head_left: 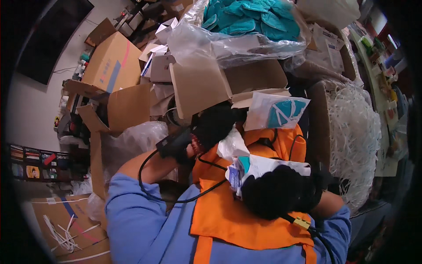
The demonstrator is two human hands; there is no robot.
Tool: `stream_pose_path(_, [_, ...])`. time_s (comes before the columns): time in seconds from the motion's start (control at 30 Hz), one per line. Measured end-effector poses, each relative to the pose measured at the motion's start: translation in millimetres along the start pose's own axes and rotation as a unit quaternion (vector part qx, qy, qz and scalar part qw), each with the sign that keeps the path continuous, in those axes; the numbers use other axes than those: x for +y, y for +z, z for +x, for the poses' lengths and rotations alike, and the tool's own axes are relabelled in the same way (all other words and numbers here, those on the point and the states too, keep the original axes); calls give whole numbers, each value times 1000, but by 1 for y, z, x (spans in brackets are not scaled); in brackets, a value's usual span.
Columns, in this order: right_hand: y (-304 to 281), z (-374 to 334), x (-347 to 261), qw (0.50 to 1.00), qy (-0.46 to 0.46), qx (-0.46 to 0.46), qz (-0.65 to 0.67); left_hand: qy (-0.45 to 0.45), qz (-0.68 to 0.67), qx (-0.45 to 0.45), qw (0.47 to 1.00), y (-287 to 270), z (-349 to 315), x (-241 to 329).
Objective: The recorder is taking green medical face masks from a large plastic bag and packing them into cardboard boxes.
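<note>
My left hand [215,126], in a black glove, reaches across in front of an open cardboard flap. Its fingertips close on the left edge of a clear packet [285,112] holding a teal folded face mask with white straps; the dark glove partly hides the grip. Lower and to the right, my black-gloved right hand [279,191] is closed around a small white carton [268,166] with blue-purple printing. A bit of teal shows at the carton's left end. Crumpled white material [234,144] lies between my hands, over an orange apron [246,215].
A plastic-lined box of teal masks [252,17] stands at the far side. Open cardboard boxes [116,61] crowd the left. White shredded strips [354,141] fill a bag at right. A strapped carton [70,224] sits lower left. Black cables [176,200] loop across my front.
</note>
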State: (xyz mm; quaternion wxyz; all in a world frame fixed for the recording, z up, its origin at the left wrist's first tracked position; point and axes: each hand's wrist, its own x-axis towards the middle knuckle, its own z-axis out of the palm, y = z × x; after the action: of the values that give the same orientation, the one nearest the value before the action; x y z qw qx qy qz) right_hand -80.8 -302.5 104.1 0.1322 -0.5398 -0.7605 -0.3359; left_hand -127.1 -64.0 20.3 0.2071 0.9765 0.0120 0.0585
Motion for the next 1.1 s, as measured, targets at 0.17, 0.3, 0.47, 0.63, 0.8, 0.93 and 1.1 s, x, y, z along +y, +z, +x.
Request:
stream_pose_path(0.17, [2, -2, 31, 897, 239, -212, 307, -76, -6, 74, 994, -24, -2, 10])
stream_pose_path(0.3, [24, -14, 49, 900, 379, -77, 202, -73, -6, 117, 990, -43, 14, 5])
stream_pose_path(0.47, [57, -21, 66, 859, 489, 4, 152, -10, -49, 146, 988, -26, 24, 12])
stream_pose_path(0.63, [76, -33, 65, 792, 563, -4, 238, 23, -113, 165, 980, -13, 41, 26])
stream_pose_path(0.8, [73, -45, 55, 789, 527, 6, 316, 145, 69, 24, 987, -8, 46, 33])
stream_pose_path(0.93, [59, -46, 50, 843, 448, -90, 285, 195, -161, 132, 959, -7, 32, 43])
stream_pose_path(1.1, [46, -41, 37, 871, 408, -199, 188, 136, -167, 141, 966, 26, 19, 46])
